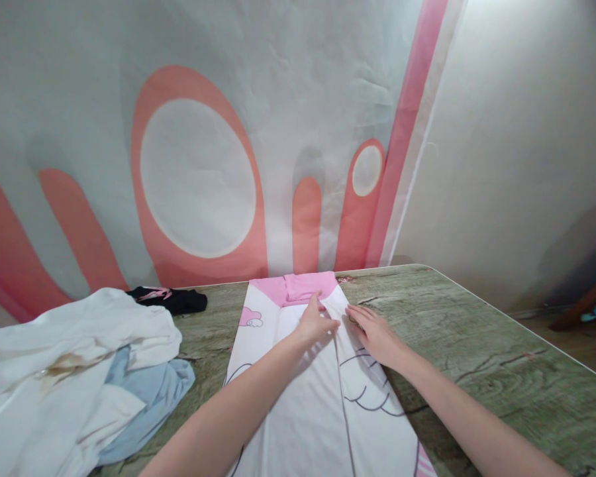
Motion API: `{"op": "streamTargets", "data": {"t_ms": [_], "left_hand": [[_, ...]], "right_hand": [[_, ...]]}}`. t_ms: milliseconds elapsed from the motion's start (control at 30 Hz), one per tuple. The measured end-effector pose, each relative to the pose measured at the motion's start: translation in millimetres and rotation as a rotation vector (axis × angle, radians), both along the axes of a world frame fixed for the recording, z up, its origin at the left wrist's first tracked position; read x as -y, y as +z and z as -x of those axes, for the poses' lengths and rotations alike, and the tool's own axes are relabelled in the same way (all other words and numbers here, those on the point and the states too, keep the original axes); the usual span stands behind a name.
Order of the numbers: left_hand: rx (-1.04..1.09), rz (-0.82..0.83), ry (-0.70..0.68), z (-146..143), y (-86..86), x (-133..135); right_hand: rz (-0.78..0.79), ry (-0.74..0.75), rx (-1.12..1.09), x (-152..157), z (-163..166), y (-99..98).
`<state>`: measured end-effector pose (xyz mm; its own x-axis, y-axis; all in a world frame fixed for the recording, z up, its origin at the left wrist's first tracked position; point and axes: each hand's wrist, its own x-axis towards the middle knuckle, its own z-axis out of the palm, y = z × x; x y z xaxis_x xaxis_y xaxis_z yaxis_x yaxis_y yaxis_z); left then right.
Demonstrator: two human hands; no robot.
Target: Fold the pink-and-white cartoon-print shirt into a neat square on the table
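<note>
Garment (302, 397) fold pinched by left hand (316, 322) fingers; right hand (375, 332) palm-down, fingers together

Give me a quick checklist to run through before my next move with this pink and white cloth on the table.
1. Both hands on the cloth: left hand and right hand rest on the pink and white cloth. Ok.
2. Left fingers pinching the centre fold: cannot tell.
3. Cloth smooth on the table: mostly flat. Ok.
4. Pink end within the far table edge: cannot tell.
5. Pile of white and blue clothes apart from the cloth: bare wood shows between. Ok.
6. Black garment apart from the cloth: ok.
</note>
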<state>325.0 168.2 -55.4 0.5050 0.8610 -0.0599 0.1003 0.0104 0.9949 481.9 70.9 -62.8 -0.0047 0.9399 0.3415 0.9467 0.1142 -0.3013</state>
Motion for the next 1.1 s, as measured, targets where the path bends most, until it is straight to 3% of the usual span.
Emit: {"op": "streamTargets", "data": {"t_ms": [100,200,400,500,600,833,1000,1100], "left_hand": [[-0.235,-0.287,-0.066,7,0.1,4],[-0.351,-0.474,-0.091,12,3.2,11],[-0.208,-0.693,-0.218,22,12.2,29],[-0.225,-0.695,-0.342,29,11.1,33],[-0.306,-0.719,-0.363,35,8.2,34],[-0.271,-0.621,-0.311,41,16.0,39],[-0.154,-0.573,-0.274,44,14.8,40],[-0.048,-0.399,-0.152,40,9.2,37]], "right_hand": [[0.09,0.043,0.051,-2,-1,-10.4],[0.173,0.016,0.081,1,2,-11.6],[0.245,-0.054,0.114,7,8,-3.7],[0.288,-0.057,0.146,10,7,0.3],[0.31,-0.11,0.164,12,3,3.1],[0.286,-0.188,0.178,12,0,2.8],[0.175,-0.178,0.178,14,11,11.1],[0.115,-0.146,0.14,17,19,20.9]]}}
